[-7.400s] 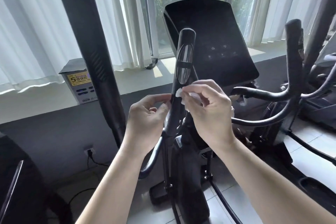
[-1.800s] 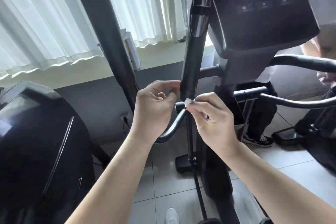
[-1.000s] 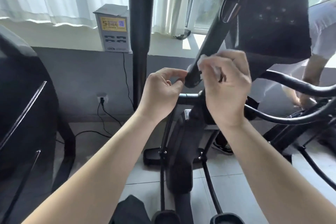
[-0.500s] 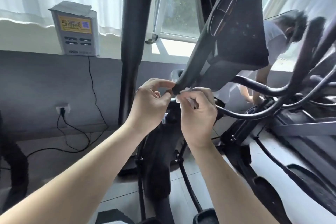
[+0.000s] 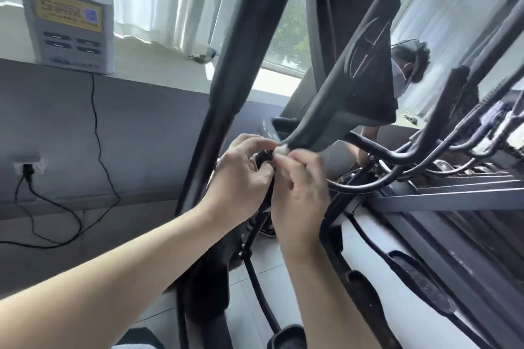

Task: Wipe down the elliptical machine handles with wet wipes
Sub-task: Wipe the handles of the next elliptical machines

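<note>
Pinching the wet wipe against the handle, right hand rubs; left hand, fingers curled round the handle, probably steadies it.

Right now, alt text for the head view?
Two bare hands meet at the lower end of a black elliptical handle: the left hand grips it while the right hand pinches a small white wipe against it. Behind are the console, a curtained window and a grey box on the sill.

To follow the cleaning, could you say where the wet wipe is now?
Head view, centre: the right hand pinches the wipe against the handle, at its lower end.
</note>
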A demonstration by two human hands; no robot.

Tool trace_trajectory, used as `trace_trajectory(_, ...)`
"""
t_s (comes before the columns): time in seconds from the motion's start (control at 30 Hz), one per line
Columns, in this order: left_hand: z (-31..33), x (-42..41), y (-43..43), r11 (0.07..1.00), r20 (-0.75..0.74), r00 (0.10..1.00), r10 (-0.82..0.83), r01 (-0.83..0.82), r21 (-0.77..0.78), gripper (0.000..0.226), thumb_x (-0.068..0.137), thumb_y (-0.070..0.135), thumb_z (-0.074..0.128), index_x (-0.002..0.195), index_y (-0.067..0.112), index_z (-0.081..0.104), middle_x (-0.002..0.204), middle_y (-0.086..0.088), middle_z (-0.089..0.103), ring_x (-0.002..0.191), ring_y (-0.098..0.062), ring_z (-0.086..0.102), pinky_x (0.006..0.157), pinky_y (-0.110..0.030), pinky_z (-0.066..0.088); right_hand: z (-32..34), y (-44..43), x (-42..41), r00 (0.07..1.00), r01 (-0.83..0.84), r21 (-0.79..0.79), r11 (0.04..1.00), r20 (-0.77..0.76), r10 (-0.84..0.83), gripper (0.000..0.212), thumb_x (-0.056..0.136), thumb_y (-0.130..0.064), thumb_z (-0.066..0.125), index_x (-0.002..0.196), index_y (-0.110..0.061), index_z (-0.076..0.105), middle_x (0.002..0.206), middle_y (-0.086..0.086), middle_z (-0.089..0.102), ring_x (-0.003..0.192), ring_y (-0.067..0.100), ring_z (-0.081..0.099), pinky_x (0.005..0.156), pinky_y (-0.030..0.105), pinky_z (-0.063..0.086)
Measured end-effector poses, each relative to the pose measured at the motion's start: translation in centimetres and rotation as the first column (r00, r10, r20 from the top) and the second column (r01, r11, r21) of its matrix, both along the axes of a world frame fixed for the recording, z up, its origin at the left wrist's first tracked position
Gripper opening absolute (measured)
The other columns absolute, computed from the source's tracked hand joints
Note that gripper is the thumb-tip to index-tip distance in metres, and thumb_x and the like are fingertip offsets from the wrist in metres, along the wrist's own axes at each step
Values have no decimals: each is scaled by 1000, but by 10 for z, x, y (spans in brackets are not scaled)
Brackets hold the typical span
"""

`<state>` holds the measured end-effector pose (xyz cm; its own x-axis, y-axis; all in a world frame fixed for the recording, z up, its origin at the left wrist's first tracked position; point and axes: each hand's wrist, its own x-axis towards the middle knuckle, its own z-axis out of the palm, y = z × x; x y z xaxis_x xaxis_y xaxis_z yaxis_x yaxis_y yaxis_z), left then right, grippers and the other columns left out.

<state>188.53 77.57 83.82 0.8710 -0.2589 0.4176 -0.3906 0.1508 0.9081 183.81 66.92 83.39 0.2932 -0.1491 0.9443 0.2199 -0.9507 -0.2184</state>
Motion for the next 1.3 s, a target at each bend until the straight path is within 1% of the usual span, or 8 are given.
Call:
trace_trajectory(0.13, -4, -2, -1, 1000, -6, 1000, -8, 8, -28, 35, 91, -2, 61, 113, 24, 72, 115, 22, 60, 56, -6, 45, 63, -14, 44, 19, 0, -3, 1000, 14, -50, 999, 9, -14, 4, 90, 1, 78, 94, -1, 80, 94, 10, 69, 84, 13, 65, 74, 24, 58)
trace_trajectory(0.37, -2, -4, 0, 999, -23, 999, -50, 49, -24, 40, 89, -1, 63, 114, 30, 68, 118, 23, 56, 58, -6, 46, 69, -23, 51, 51, -1, 0, 993, 97, -72, 993, 81, -91, 4, 95, 1, 73, 95, 4, 76, 95, 14, 66, 84, 17, 63, 76, 21, 56)
trace_trajectory(0.53, 1, -2, 2, 998, -28, 997, -68, 68, -2, 38, 87, 6, 62, 113, 33, 68, 121, 20, 58, 75, -26, 61, 78, -26, 54, 11, 10, -12, 992, 91, 43, 995, -89, -87, 4, 93, -1, 75, 93, -2, 79, 96, 7, 66, 83, 16, 65, 74, 27, 56)
trace_trajectory(0.73, 14, -11, 5, 997, -70, 997, -28, 32, 65, 37, 91, 0, 63, 118, 26, 69, 120, 22, 58, 70, -27, 57, 70, -14, 49, 77, -21, -7, 996, -9, 50, 999, 88, 4, 5, 96, 4, 69, 92, 5, 72, 98, 6, 64, 97, 15, 62, 81, 38, 56)
trace_trajectory(0.83, 21, -17, 6, 994, -78, 997, 14, -6, 110, 35, 93, 3, 63, 120, 24, 68, 121, 21, 58, 71, -24, 57, 70, -11, 48, 75, -24, -3, 994, -70, 120, 990, 93, 59, 10, 98, -6, 68, 96, 3, 73, 100, -2, 62, 98, 3, 59, 82, 27, 54)
trace_trajectory(1.03, 26, -26, 3, 978, -53, 996, 78, -67, 196, 33, 93, 10, 63, 119, 30, 67, 122, 23, 57, 70, -31, 63, 75, -40, 59, 5, -21, -8, 989, -142, 283, 948, 11, 145, 7, 93, 12, 69, 91, 6, 74, 100, 9, 66, 91, 19, 67, 79, 33, 59)
trace_trajectory(1.17, 28, -29, 2, 969, -29, 994, 102, -92, 230, 35, 94, 5, 61, 119, 27, 69, 118, 16, 63, 57, -17, 55, 59, -21, 49, -20, -13, -14, 965, -187, 408, 894, -95, 245, 10, 92, 10, 69, 91, 2, 76, 97, 8, 66, 89, 8, 65, 77, 21, 57)
trace_trajectory(1.3, 37, -39, 3, 965, -62, 992, 110, -92, 244, 33, 99, 0, 56, 121, 21, 67, 76, 14, 49, 37, 0, 43, 44, -6, 33, 7, -14, -25, 959, -283, 399, 872, 130, 252, 5, 91, 10, 72, 94, 7, 73, 95, 17, 65, 88, 13, 63, 76, 17, 51)
